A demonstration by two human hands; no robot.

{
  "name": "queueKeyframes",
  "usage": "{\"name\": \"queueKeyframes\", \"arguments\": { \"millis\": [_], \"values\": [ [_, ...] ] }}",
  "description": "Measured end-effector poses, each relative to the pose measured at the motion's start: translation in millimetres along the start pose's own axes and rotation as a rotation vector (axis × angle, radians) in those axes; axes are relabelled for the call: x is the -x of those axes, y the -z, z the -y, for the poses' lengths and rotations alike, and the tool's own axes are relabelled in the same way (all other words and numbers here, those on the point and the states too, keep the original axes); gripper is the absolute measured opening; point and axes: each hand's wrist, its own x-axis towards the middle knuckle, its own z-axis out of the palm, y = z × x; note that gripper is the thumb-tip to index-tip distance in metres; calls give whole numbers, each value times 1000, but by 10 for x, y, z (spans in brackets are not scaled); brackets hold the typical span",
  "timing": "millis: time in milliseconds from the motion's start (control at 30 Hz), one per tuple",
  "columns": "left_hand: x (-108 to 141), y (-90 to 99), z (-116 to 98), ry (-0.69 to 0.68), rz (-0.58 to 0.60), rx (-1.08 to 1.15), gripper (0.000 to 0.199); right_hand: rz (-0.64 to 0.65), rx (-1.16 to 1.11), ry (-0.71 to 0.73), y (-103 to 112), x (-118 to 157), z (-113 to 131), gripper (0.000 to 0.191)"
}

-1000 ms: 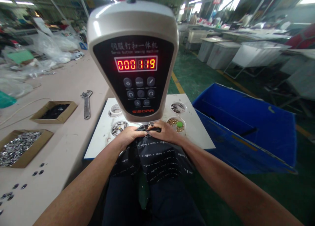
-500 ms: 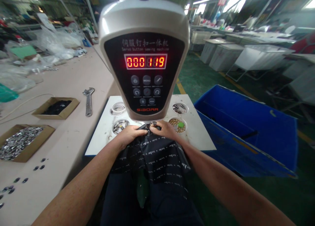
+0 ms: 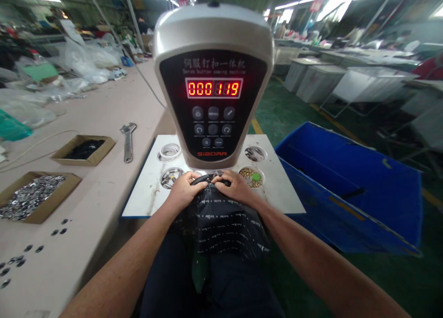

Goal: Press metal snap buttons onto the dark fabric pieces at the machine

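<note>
A dark garment with rows of white lettering (image 3: 228, 221) hangs from the front of the white machine table (image 3: 145, 198) down over my lap. My left hand (image 3: 187, 186) pinches its black top edge just below the button machine's head (image 3: 212, 87). Close beside it, my right hand (image 3: 233, 185) grips the same edge, fingertips nearly meeting the left thumb. The machine head hides what lies behind my fingertips. Its red display reads 000119.
Round wells in the table hold brass-coloured parts (image 3: 247, 177) and metal pieces (image 3: 254, 153). On the left bench (image 3: 100, 189) are a wrench (image 3: 128, 142), a box of silver parts (image 3: 74, 189) and a box of black parts (image 3: 107, 147). A blue bin (image 3: 380, 179) stands right.
The view has shifted slightly, so the machine appears further right. The garment's lower part has been drawn up and spread flatter, while both hands keep hold of its edge.
</note>
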Motion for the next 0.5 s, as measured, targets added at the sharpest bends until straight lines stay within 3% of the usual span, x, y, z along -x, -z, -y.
{"name": "queueKeyframes", "arguments": {
  "millis": [133, 500],
  "values": [
    [0, -14, 26, -4, 9, 25, 33, 33, 6, -17, 33, 55, 24, 13],
    [-1, 53, 6, 28, 74, 49, 34, 119, 17, -28, 43, 54, -209, 14]
  ]
}}
